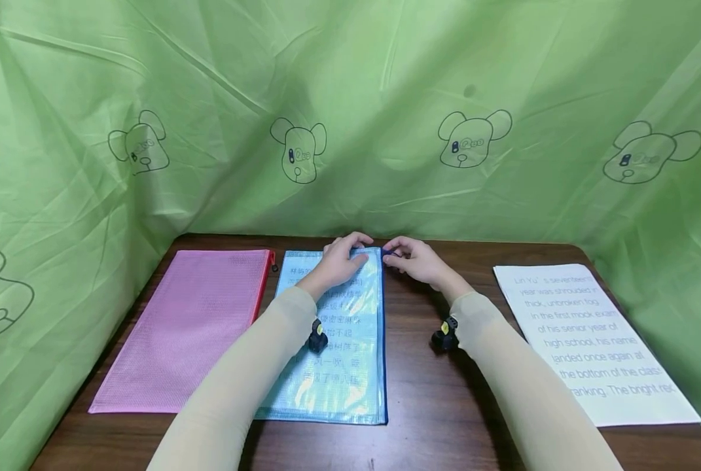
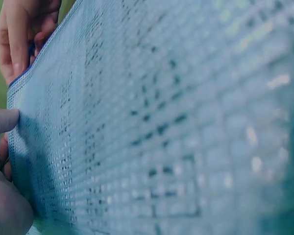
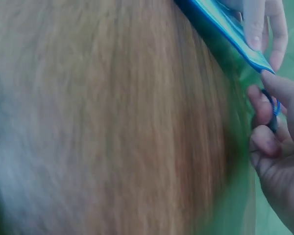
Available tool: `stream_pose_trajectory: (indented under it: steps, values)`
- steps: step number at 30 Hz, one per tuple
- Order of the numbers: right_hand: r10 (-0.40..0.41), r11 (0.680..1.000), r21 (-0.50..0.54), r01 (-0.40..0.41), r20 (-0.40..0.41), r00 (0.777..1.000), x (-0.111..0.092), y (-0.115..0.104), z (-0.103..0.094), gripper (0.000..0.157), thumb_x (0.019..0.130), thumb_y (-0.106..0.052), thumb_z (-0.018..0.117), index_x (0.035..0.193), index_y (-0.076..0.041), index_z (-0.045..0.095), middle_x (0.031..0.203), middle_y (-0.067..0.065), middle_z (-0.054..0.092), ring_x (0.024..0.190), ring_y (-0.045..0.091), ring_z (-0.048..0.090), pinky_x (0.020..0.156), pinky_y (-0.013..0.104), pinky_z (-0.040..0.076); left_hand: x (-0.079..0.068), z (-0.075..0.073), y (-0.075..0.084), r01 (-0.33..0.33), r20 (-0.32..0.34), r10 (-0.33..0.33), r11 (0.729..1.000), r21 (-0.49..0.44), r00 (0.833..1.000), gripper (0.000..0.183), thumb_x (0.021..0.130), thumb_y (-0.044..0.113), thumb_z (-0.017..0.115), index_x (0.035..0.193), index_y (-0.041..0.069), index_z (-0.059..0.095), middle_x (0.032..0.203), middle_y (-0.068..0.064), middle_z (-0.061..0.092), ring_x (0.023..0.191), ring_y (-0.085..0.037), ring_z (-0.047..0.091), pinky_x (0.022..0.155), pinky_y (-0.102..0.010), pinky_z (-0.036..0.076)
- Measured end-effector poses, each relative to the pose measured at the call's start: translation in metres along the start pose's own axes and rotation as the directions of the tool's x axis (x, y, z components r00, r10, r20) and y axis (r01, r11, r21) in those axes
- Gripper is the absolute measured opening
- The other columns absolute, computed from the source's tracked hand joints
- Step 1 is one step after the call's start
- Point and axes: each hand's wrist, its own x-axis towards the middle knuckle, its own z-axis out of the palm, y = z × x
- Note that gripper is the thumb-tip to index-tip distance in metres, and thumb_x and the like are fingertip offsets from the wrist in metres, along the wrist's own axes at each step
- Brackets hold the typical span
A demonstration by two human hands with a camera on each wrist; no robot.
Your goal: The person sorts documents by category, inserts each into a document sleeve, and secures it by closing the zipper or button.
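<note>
A light-blue mesh zipper pouch (image 1: 350, 392) lies in the middle of the table, with a printed sheet showing through it and a dark-blue zipper (image 1: 384, 340) along its right edge. My left hand (image 1: 340, 261) grips the pouch's far edge, thumb on top and fingers behind, near the far right corner. At that same corner, my right hand (image 1: 413, 260) pinches the dark-blue zipper pull (image 3: 273, 112) between curled fingers and thumb. The right wrist view shows both hands close together around the corner.
A pink mesh zipper pouch (image 1: 191, 333) with a red zipper lies on the left of the brown wooden table (image 1: 427, 405). White paper (image 1: 592, 340) printed with large English text lies at the right. A green curtain (image 1: 374, 131) with bear-head drawings hangs behind the table.
</note>
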Motion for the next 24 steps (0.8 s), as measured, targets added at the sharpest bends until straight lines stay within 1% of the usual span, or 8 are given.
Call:
stream_pose_trajectory:
  steps: [3, 5, 7, 11, 13, 17, 20, 24]
  values:
    - [-0.079, 0.992, -0.102, 0.072, -0.064, 0.995, 0.003, 0.0002, 0.0038, 0.021, 0.108, -0.022, 0.072, 0.125, -0.01, 0.073, 0.101, 0.008, 0.074, 0.081, 0.022, 0.066, 0.073, 0.035, 0.056, -0.0003, -0.0006, 0.0013, -0.004, -0.009, 0.004, 1.0, 0.006, 1.0, 0.031, 0.113, 0.024, 0.061, 0.145, 0.02, 0.062, 0.14, -0.004, 0.065, 0.134, -0.025, 0.057, 0.12, -0.054, 0.026]
    - [-0.139, 0.978, -0.173, 0.119, -0.106, 0.985, 0.0044, 0.0005, 0.0059, 0.017, 0.108, -0.023, 0.073, 0.121, -0.012, 0.074, 0.101, 0.005, 0.075, 0.079, 0.02, 0.067, 0.073, 0.035, 0.056, -0.0004, -0.0005, 0.001, 0.0, -0.019, 0.0, 1.0, 0.003, 1.0, 0.029, 0.114, 0.025, 0.061, 0.143, 0.02, 0.064, 0.14, -0.003, 0.066, 0.135, -0.024, 0.058, 0.12, -0.054, 0.027]
    - [-0.181, 0.965, -0.215, 0.149, -0.136, 0.974, 0.0047, -0.0004, 0.0069, 0.014, 0.108, -0.024, 0.073, 0.116, -0.014, 0.076, 0.098, 0.006, 0.076, 0.077, 0.019, 0.067, 0.071, 0.036, 0.056, -0.0004, -0.0004, 0.0001, -0.001, -0.034, 0.001, 1.0, -0.005, 0.999, 0.027, 0.114, 0.026, 0.061, 0.14, 0.02, 0.065, 0.139, -0.003, 0.067, 0.133, -0.024, 0.059, 0.119, -0.054, 0.028]
    - [-0.222, 0.958, -0.223, 0.18, -0.18, 0.958, 0.0038, -0.0039, 0.0063, 0.011, 0.108, -0.025, 0.073, 0.113, -0.017, 0.077, 0.091, 0.007, 0.077, 0.074, 0.019, 0.068, 0.066, 0.039, 0.056, 0.0, -0.0009, -0.0004, -0.007, -0.056, 0.006, 1.0, -0.02, 0.998, 0.025, 0.113, 0.027, 0.063, 0.137, 0.02, 0.067, 0.134, -0.001, 0.067, 0.129, -0.023, 0.061, 0.12, -0.055, 0.028]
    - [-0.235, 0.956, -0.223, 0.19, -0.196, 0.952, 0.0032, -0.0051, 0.0057, 0.01, 0.107, -0.025, 0.074, 0.112, -0.018, 0.078, 0.089, 0.006, 0.076, 0.073, 0.019, 0.068, 0.064, 0.038, 0.055, 0.0001, -0.0019, 0.0001, -0.012, -0.06, 0.01, 0.999, -0.03, 0.998, 0.024, 0.113, 0.027, 0.063, 0.136, 0.021, 0.068, 0.133, 0.0, 0.067, 0.129, -0.022, 0.061, 0.122, -0.056, 0.028]
    - [-0.251, 0.956, -0.21, 0.206, -0.221, 0.942, 0.0016, -0.0061, 0.0053, 0.01, 0.106, -0.025, 0.076, 0.112, -0.018, 0.079, 0.091, 0.001, 0.077, 0.074, 0.018, 0.068, 0.064, 0.034, 0.054, -0.0004, -0.0043, 0.0015, -0.008, -0.066, 0.002, 0.996, -0.093, 0.998, 0.022, 0.112, 0.024, 0.066, 0.133, 0.022, 0.068, 0.131, 0.001, 0.068, 0.128, -0.021, 0.061, 0.118, -0.052, 0.04]
    - [-0.259, 0.957, -0.197, 0.215, -0.235, 0.937, 0.0004, -0.0062, 0.005, 0.009, 0.104, -0.023, 0.078, 0.111, -0.017, 0.079, 0.093, -0.001, 0.077, 0.074, 0.019, 0.067, 0.064, 0.033, 0.054, -0.0006, -0.0064, 0.0024, -0.01, -0.071, 0.0, 0.99, -0.142, 0.997, 0.021, 0.111, 0.022, 0.067, 0.132, 0.02, 0.069, 0.127, 0.001, 0.068, 0.126, -0.022, 0.062, 0.11, -0.049, 0.05]
    - [-0.261, 0.957, -0.192, 0.218, -0.239, 0.935, 0.0001, -0.005, 0.0044, 0.007, 0.103, -0.02, 0.079, 0.109, -0.016, 0.079, 0.096, 0.0, 0.077, 0.076, 0.019, 0.067, 0.067, 0.034, 0.055, -0.0005, -0.0096, 0.0041, -0.008, -0.075, -0.005, 0.985, -0.174, 0.997, 0.02, 0.11, 0.02, 0.069, 0.13, 0.02, 0.07, 0.123, 0.002, 0.07, 0.122, -0.021, 0.063, 0.107, -0.048, 0.051]
